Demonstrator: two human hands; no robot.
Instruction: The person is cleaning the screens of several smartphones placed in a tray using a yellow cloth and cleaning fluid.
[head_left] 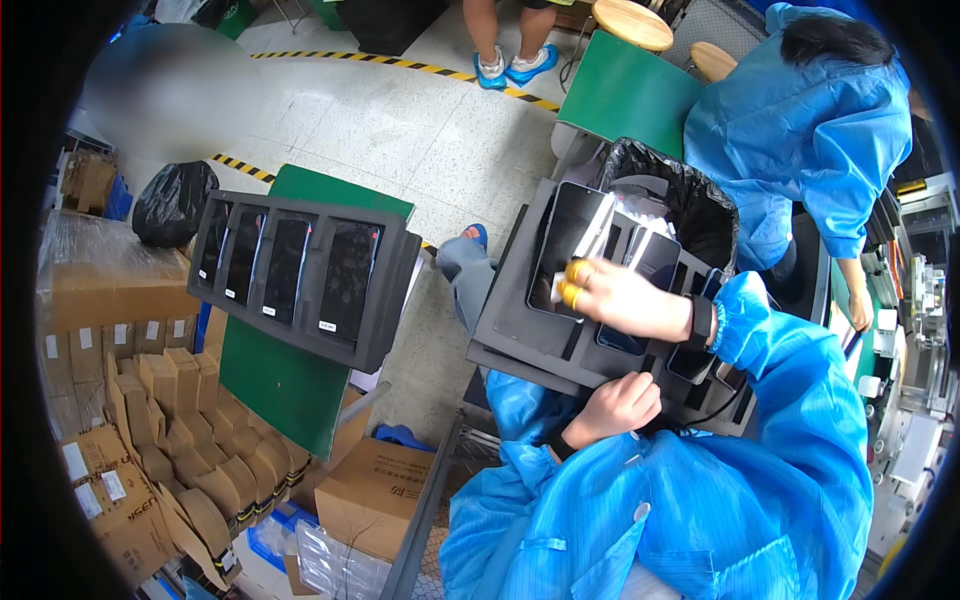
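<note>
My right hand (625, 300), with yellow finger cots on two fingertips, is over the lower part of a large dark-screened phone (568, 225). Its fingertips are drawn together at a small white patch on the screen; whatever lies between them is too small to name. That phone lies across the far left of a black foam tray (515, 345). Other phones, such as one (655, 258) beyond my right hand, sit in the tray's slots. My left hand (615, 408) is closed near the tray's front edge, with its contents hidden.
To the left, another black tray (375, 340) holds several phones with white labels, above a green table (275, 385). Cardboard boxes (375, 490) and dividers (190, 420) fill the lower left. A bin lined with a black bag (715, 205) stands beyond my tray. A blue-gowned co-worker (800, 110) is at the right.
</note>
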